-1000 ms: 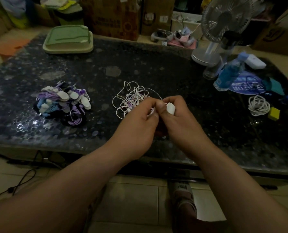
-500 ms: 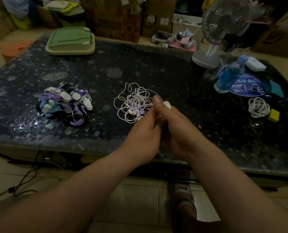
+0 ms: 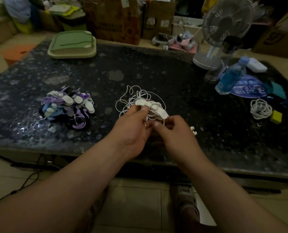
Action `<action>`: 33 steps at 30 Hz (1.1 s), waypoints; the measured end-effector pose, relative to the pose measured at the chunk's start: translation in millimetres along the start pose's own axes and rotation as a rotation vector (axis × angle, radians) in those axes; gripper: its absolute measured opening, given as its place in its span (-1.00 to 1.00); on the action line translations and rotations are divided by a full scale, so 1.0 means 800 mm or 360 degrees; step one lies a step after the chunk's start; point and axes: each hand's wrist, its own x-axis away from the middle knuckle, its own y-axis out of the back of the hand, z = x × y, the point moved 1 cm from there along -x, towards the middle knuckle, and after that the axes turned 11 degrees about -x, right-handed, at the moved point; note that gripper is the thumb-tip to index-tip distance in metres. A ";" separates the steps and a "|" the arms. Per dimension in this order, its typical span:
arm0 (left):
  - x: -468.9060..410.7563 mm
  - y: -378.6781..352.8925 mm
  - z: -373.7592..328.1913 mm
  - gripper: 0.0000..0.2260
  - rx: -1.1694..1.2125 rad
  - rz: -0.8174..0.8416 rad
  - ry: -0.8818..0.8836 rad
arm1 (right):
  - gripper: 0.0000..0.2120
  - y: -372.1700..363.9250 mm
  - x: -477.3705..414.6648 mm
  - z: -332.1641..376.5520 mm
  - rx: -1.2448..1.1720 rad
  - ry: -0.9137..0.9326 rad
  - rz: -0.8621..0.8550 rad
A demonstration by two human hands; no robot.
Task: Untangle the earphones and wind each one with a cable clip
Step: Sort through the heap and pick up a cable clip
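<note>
The hands have drawn apart since half a second ago. Right of the pile of wound earphones, the left hand pinches white cable clips over the earphone tangle on the table. The right hand, fingers curled, pinches a strand of it, with the earbuds just beside.

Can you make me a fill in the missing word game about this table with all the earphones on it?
1. The left hand and right hand hold tangled earphones that are ____ in colour.
2. The fan stands to the ____ of the hands.
3. The flat box at the far left is ____.
4. The small block beside the coiled cable is ____.
Missing words: white, right, green, yellow.
</note>
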 end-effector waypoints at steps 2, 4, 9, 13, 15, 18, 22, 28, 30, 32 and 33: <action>0.001 -0.001 0.001 -0.72 -0.0043 -0.0004 0.0000 | -0.89 -0.002 -0.005 -0.001 0.0073 0.0100 -0.0086; 0.002 -0.001 0.000 -0.74 -0.0088 -0.0020 -0.0018 | -0.98 -0.003 -0.007 0.000 0.0080 0.0141 -0.0114; 0.002 0.004 -0.002 -0.76 -0.0169 -0.0047 -0.0076 | -0.75 -0.008 0.003 0.003 0.0060 0.0116 -0.0038; 0.007 0.001 -0.002 -0.78 -0.0164 -0.0029 -0.0058 | -0.85 -0.016 0.008 0.010 -0.0189 0.0063 -0.0055; 0.008 0.000 -0.001 -0.78 -0.0134 -0.0013 -0.0068 | -0.77 -0.014 0.008 0.011 -0.0154 0.0078 -0.0054; 0.006 0.000 0.000 -0.82 -0.0127 -0.0049 -0.0124 | -0.67 -0.013 0.009 0.005 0.0230 0.0163 0.0003; 0.004 0.001 0.007 -0.83 -0.0531 -0.0196 -0.0348 | -0.63 -0.019 0.024 0.009 0.1040 0.0537 0.0175; 0.007 0.012 0.010 -0.82 -0.0965 -0.0139 -0.0570 | -0.75 0.006 0.013 0.039 0.1376 0.0888 0.0291; 0.008 0.014 0.010 -0.82 -0.0956 -0.0065 -0.0536 | -0.79 0.019 0.004 0.042 0.1239 0.0919 0.0257; 0.011 0.016 0.011 -0.80 -0.0865 0.0045 -0.0440 | -0.87 0.028 -0.002 0.044 0.1007 0.0876 0.0205; 0.012 0.016 0.011 -0.79 -0.0830 0.0104 -0.0396 | -0.91 0.031 -0.003 0.046 0.0877 0.0836 0.0179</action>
